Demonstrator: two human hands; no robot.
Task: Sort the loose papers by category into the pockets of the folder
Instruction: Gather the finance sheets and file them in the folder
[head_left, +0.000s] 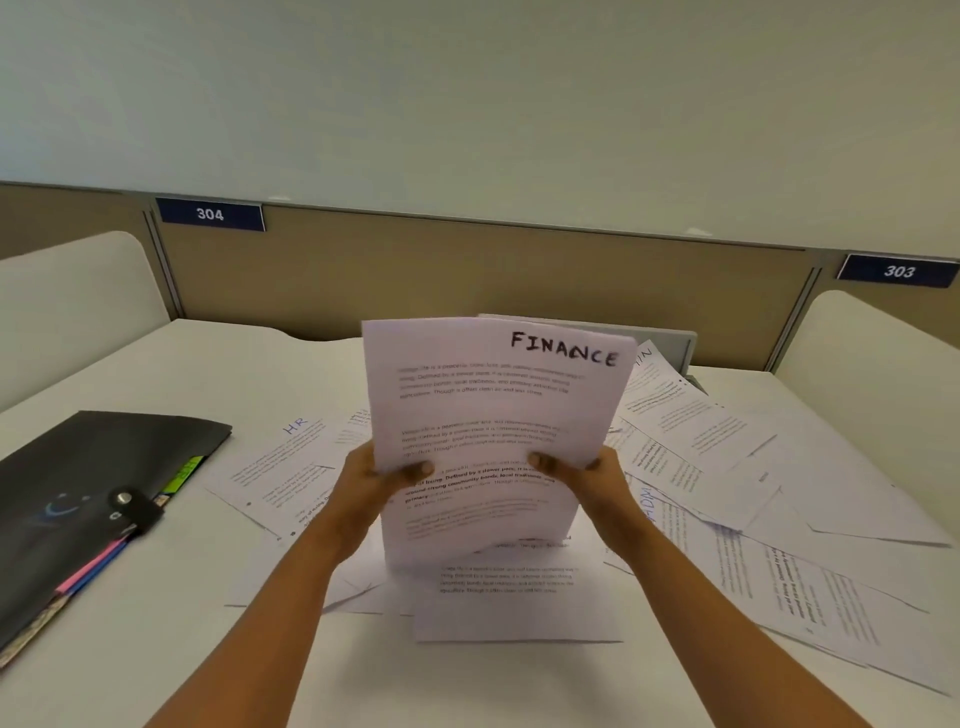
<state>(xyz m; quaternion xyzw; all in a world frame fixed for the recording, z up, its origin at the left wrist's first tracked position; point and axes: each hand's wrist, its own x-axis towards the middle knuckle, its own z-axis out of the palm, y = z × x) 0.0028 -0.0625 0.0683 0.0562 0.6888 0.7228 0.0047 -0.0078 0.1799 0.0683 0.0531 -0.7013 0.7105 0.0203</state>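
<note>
I hold a small stack of white printed sheets, the FINANCE papers (493, 410), upright above the desk; "FINANCE" is handwritten at the top right. My left hand (379, 475) grips the stack's left edge, thumb on the front. My right hand (582, 470) grips the right edge the same way. A black expanding folder (78, 483) lies shut with a snap strap at the left, coloured tabs showing along its edge. Loose papers (727, 467) are strewn across the desk's middle and right; one at the left is marked HR (293, 452).
The white desk (182, 649) has bare surface in front and at the far left. A tan partition (467, 270) with number plates 304 and 303 closes off the back. A grey upright stand (670, 338) shows behind the held sheets.
</note>
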